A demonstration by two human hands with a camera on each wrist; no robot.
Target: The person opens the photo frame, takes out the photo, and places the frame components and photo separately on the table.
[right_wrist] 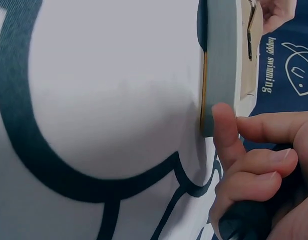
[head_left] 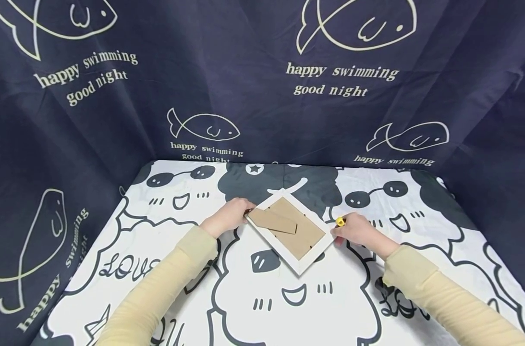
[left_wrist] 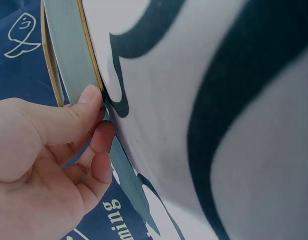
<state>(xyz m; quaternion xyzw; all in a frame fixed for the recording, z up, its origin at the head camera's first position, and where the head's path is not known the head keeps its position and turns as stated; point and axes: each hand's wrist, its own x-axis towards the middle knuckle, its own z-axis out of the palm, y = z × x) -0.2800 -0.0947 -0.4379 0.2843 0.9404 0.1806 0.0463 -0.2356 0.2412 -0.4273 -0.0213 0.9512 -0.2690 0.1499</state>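
A white picture frame [head_left: 314, 251] lies back side up, turned like a diamond on the patterned cloth. Its brown backing board [head_left: 307, 240] carries a slanting stand flap [head_left: 273, 221]. My left hand [head_left: 232, 215] pinches the left corner, thumb on the frame's side [left_wrist: 68, 45] in the left wrist view. At the opposite corner, the thumb and a finger of my right hand [head_left: 359, 232] grip the edge. The other fingers of that hand curl round a dark thing [right_wrist: 246, 220]; a yellow end [head_left: 340, 221] shows in the head view. Most of that thing is hidden.
White cloth [head_left: 253, 331] with black cartoon sheep covers the table. Dark blue curtains [head_left: 262, 96] with fish drawings and lettering hang behind it and on both sides.
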